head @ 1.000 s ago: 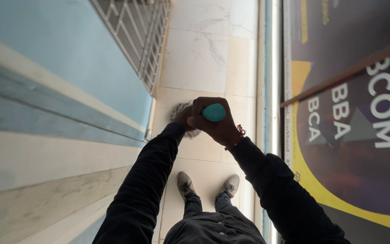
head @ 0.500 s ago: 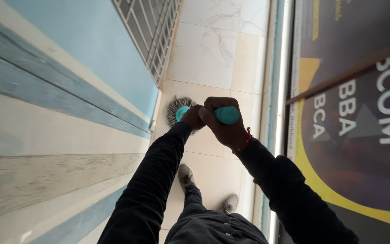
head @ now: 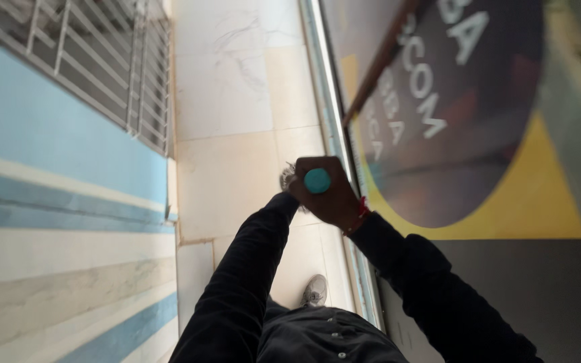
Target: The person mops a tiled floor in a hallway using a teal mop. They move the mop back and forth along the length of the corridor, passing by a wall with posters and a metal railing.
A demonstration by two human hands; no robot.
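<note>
Swung rightward, both hands [head: 324,195] clench teal handle [head: 317,181].

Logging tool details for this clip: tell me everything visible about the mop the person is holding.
Of the mop only two parts show: the rounded teal end of its handle, plastic by the look, pointing almost straight up at the camera, and a few grey strands of its head showing past the hands, over the pale tiled floor. The right hand is wrapped around the top; the left hand grips just below. The shaft is hidden.
</note>
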